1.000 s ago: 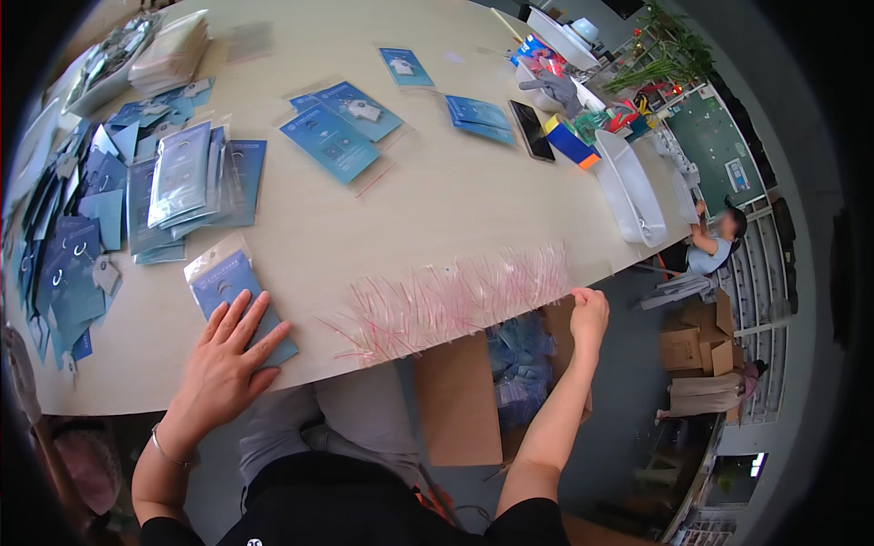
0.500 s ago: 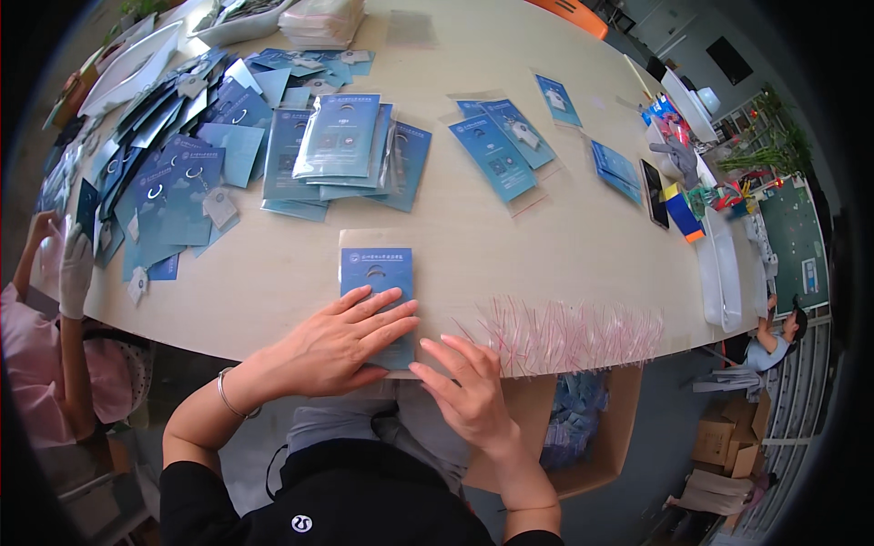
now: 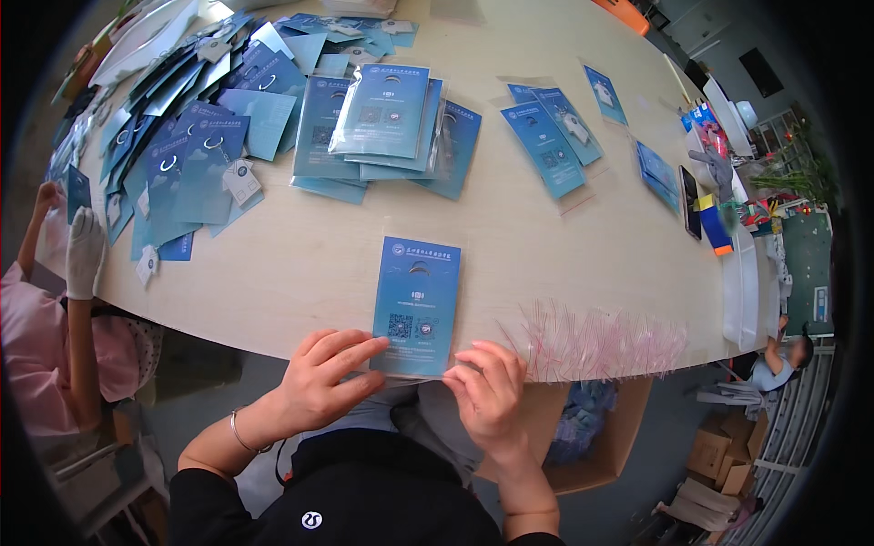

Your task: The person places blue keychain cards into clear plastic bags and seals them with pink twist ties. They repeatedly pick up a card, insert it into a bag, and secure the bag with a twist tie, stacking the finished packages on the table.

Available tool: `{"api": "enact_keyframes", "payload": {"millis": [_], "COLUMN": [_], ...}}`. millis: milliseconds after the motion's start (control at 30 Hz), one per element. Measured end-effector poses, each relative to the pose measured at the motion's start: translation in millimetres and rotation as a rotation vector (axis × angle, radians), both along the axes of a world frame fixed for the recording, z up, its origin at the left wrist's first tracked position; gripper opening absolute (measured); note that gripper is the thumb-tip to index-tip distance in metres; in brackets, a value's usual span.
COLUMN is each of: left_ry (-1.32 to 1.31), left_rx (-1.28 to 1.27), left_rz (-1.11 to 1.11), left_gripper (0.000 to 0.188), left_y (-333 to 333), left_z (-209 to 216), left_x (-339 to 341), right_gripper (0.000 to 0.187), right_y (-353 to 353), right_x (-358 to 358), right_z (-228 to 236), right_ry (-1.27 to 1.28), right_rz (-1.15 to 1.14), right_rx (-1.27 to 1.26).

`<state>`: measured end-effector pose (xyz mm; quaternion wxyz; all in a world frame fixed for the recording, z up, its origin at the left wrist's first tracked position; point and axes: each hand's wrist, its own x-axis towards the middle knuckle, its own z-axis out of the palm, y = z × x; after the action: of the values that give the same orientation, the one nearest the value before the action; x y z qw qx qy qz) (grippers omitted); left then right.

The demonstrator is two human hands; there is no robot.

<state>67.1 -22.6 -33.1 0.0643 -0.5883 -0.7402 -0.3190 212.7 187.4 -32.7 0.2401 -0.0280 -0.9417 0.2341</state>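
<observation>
A blue printed card [image 3: 417, 291] in a clear plastic sleeve lies at the table's near edge, with an arc-shaped cutout near its top. My left hand [image 3: 330, 380] has its fingers bent at the card's lower left edge, the thumb close to the sleeve's bottom edge. At the lower right corner, my right hand [image 3: 492, 393] pinches the sleeve between thumb and fingers. Right of that hand, a row of thin clear strips with red lines [image 3: 592, 344] lines the table edge. Beyond the card sits a stack of sleeved blue cards [image 3: 381, 114].
Loose blue cards with key rings and white tags [image 3: 214, 168] heap at the left. More sleeved cards [image 3: 546, 155] and a phone [image 3: 690, 202] lie at right, near a white tray [image 3: 742, 282]. A gloved co-worker's hand [image 3: 86, 253] holds a card. Below stands a cardboard box [image 3: 628, 428].
My left hand has slid off the card's face to its lower left edge, uncovering the print. My right hand has closed on the sleeve's lower right corner. The whole view has shifted slightly.
</observation>
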Motion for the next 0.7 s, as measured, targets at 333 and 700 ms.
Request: {"api": "enact_keyframes", "payload": {"millis": [333, 700], "left_ry": [-0.048, -0.09], "left_rx": [-0.029, 0.007], "left_rz": [0.136, 0.074], "left_gripper": [0.029, 0.027], "left_y": [9, 11], "left_z": [0, 1], "left_x": [3, -6], "right_gripper": [0.015, 0.015], "right_y": [-20, -16], "right_x": [4, 9], "right_z": [6, -3], "right_ry": [-0.142, -0.115], "right_rz": [-0.264, -0.274], "right_rx": [-0.109, -0.214]}}
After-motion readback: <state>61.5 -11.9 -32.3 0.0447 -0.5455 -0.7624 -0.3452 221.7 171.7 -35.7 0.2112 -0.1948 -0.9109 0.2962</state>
